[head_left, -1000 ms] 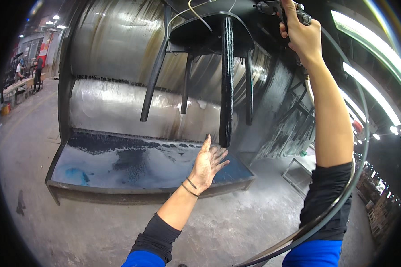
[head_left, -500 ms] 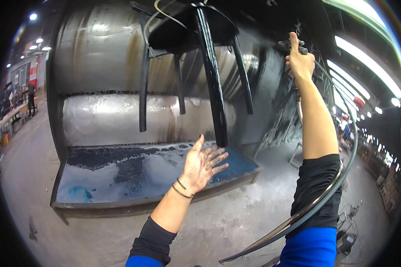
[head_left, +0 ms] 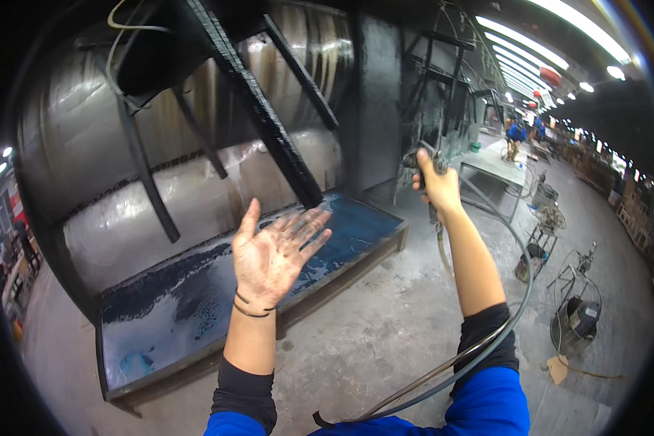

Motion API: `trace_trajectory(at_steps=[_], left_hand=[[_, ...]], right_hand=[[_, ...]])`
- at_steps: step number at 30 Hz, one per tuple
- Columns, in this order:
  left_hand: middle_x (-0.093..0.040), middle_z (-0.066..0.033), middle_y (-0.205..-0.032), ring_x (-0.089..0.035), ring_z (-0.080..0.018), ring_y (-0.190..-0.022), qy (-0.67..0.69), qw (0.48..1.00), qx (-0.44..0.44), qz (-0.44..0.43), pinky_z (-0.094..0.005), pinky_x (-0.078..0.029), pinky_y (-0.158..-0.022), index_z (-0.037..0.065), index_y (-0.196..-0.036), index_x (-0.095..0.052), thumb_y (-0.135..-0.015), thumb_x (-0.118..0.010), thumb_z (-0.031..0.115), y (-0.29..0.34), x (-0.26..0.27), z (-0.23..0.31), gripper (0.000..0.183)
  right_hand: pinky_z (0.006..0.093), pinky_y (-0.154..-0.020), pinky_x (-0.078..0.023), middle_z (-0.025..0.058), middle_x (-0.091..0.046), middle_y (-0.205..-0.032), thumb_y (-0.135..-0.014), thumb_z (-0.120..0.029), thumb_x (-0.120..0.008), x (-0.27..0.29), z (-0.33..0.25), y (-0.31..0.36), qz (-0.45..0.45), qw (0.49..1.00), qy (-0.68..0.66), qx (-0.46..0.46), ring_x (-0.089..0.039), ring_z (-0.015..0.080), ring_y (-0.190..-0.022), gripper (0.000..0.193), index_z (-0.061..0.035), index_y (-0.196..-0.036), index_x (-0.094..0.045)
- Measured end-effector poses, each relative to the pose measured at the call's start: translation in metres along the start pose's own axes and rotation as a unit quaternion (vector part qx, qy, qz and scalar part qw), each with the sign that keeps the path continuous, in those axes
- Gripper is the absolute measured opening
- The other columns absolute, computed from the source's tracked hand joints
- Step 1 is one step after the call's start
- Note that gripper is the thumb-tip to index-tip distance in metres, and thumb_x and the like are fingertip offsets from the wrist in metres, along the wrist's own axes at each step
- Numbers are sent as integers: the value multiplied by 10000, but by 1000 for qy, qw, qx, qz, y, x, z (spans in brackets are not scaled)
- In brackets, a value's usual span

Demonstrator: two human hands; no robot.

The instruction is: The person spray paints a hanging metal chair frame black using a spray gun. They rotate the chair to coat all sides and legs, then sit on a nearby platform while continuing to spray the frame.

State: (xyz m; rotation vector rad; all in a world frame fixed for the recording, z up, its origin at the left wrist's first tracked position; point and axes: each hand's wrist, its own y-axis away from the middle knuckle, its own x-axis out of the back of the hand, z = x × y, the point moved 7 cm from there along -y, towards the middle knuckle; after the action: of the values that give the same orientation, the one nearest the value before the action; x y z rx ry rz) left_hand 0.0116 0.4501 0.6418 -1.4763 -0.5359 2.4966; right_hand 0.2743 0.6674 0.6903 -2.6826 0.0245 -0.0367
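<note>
- Biggest thing in view is the spray booth back wall (head_left: 196,182), a curved, shiny metal sheet streaked with dark paint, filling most of the upper left.
- Under it sits the booth's floor tray (head_left: 196,305), a low, flat pan coated in blue and white overspray, resting on the concrete floor (head_left: 385,341).
- Hanging in front of the wall is a black chair (head_left: 254,109), seat up top and legs pointing down and out; the nearest leg ends just above the person's left hand.
- A dark hose (head_left: 487,341) loops from the bottom edge, round the right forearm and up to the spray gun.
- Left hand (head_left: 272,254) is held up, palm facing the camera, fingers spread wide, grubby with paint, two thin bands on the wrist. This grip is wide open and has hold of nothing, fingertips near the chair leg's tip but not touching as far as the view shows.
- Right hand (head_left: 437,187) is stretched out ahead, grip closed tight round the handle of the spray gun (head_left: 421,161), which sits off to the right of the chair, near the booth's dark side post.
- Way off in the back right, a person in blue (head_left: 516,132) stands by a tabletop (head_left: 494,166).
</note>
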Motion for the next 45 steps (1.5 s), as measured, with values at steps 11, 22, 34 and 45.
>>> trace_trajectory(at_steps=[11,22,34,45], left_hand=[[-389,-399,-1496,-325,-485,-1492,32,999,0,14,-606,-303,-1235,-243,-1349,-404,-1058,-482,514,-52,12,-23,815],[-328,-393,-1547,-318,-472,-1502,37,999,-2,26,-585,-308,-1240,-243,-1456,-238,-1065,-473,500,-95,41,-30,872],[-312,-410,-1570,-378,-468,-1473,60,995,-5,75,-594,-314,-1228,-243,-1498,-187,-1057,-436,546,-153,89,-22,938],[-121,-293,-1689,-310,-425,-1517,8,940,-119,320,-624,-299,-1217,-31,-1634,47,-1022,-459,578,-79,216,42,1000]], right_hand=[[285,-559,-496,14,-637,-779,-1048,-493,-603,48,186,98,1,980,-74,-185,-626,114,-709,422,-79,-1070,-682],[199,-467,-349,37,-598,-952,-1076,-493,-531,38,164,120,-127,922,-314,-189,-567,112,-849,501,-160,-1451,-528],[190,-420,-311,27,-569,-808,-1087,-464,-535,39,50,118,16,962,-269,-48,-532,85,-662,391,-74,-1110,-559],[171,-409,-296,4,-562,-754,-1021,-572,-599,-26,-175,52,-114,900,-370,199,-536,49,-638,455,-119,-1032,-548]])
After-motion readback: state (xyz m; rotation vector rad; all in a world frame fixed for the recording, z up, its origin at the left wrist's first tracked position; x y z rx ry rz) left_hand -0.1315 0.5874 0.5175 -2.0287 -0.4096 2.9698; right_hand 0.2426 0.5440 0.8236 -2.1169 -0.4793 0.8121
